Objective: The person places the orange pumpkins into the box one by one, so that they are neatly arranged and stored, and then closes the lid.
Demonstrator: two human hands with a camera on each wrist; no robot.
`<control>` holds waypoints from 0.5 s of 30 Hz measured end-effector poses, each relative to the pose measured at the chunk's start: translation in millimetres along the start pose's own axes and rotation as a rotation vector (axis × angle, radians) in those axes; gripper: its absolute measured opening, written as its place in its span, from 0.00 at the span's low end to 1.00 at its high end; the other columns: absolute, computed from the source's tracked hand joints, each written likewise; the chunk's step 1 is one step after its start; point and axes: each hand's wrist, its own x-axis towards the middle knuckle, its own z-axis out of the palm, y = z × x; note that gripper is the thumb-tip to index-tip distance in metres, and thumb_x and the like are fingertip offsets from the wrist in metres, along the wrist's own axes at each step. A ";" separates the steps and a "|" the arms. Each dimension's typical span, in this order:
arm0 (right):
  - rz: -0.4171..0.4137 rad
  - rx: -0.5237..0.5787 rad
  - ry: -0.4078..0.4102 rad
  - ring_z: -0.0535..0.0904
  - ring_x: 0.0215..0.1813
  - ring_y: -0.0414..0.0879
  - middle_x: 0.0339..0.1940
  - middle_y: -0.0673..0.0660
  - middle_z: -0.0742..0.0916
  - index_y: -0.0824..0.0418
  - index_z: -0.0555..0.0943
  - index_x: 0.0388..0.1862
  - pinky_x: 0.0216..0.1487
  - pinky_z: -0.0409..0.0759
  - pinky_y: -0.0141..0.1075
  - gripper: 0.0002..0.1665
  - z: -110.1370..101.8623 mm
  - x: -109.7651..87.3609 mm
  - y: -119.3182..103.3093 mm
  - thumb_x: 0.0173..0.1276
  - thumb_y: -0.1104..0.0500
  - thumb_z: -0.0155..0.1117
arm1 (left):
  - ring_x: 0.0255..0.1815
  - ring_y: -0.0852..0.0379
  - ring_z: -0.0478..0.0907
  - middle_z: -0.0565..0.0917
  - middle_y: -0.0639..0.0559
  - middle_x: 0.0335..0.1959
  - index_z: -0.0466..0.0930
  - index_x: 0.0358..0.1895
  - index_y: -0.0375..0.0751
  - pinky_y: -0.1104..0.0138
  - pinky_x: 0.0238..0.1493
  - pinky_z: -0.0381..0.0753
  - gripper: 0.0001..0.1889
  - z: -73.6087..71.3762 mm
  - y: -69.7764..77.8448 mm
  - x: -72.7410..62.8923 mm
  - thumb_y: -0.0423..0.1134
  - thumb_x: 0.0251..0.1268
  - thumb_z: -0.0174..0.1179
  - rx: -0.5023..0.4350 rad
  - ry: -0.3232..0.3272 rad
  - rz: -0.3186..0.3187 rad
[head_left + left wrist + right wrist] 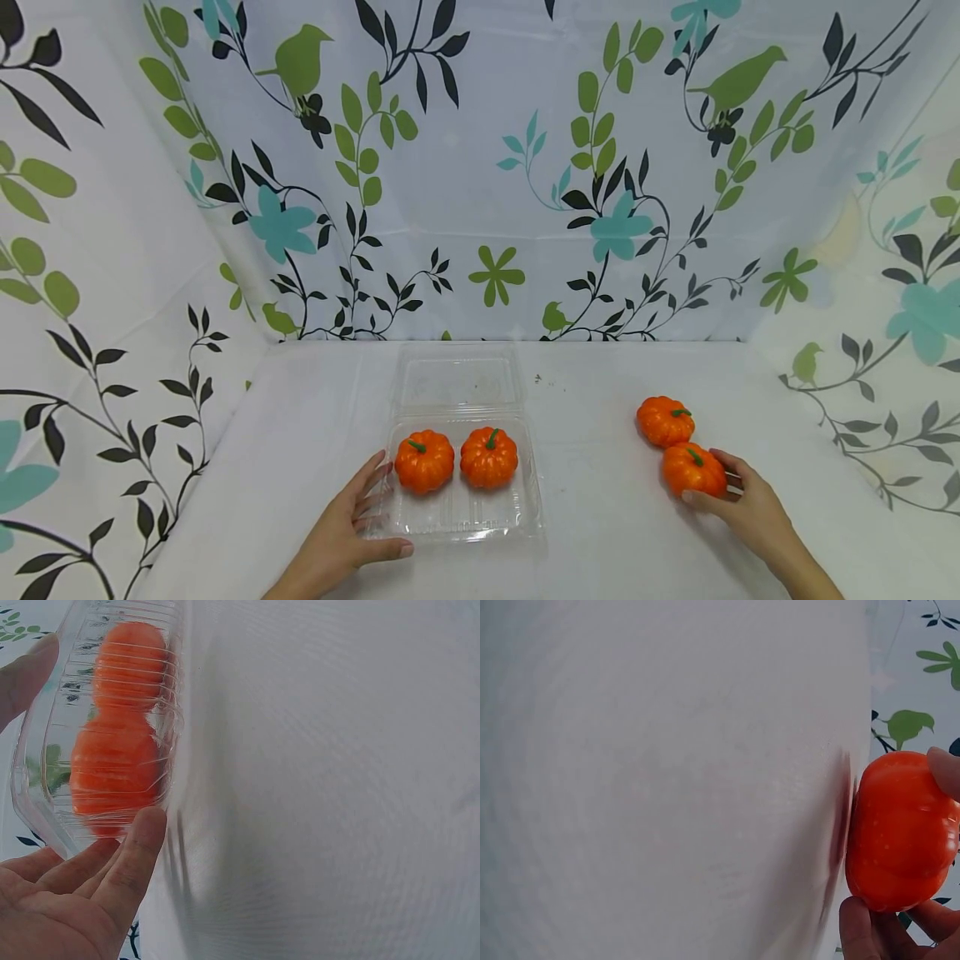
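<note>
A clear plastic clamshell container lies on the table with its lid folded back. Two small orange pumpkins, a left one and a right one, sit side by side in its far half. My left hand rests at the container's near left corner, fingers extended along the left side and thumb by the front edge. To the right, my right hand holds another orange pumpkin between thumb and fingers. The right wrist view shows this pumpkin close over the tabletop.
One more orange pumpkin sits just behind the held one. A white cloth covers the table. Patterned curtains with leaves and birds stand along the back and both sides.
</note>
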 end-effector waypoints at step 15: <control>0.019 0.102 -0.094 0.66 0.70 0.69 0.75 0.74 0.65 0.66 0.55 0.80 0.65 0.74 0.60 0.60 6.2 -5.6 -11.7 0.64 0.37 0.72 | 0.71 0.32 0.67 0.60 0.36 0.78 0.52 0.81 0.52 0.48 0.66 0.74 0.62 0.1 0.3 -0.3 0.40 0.41 0.84 -0.006 0.001 0.008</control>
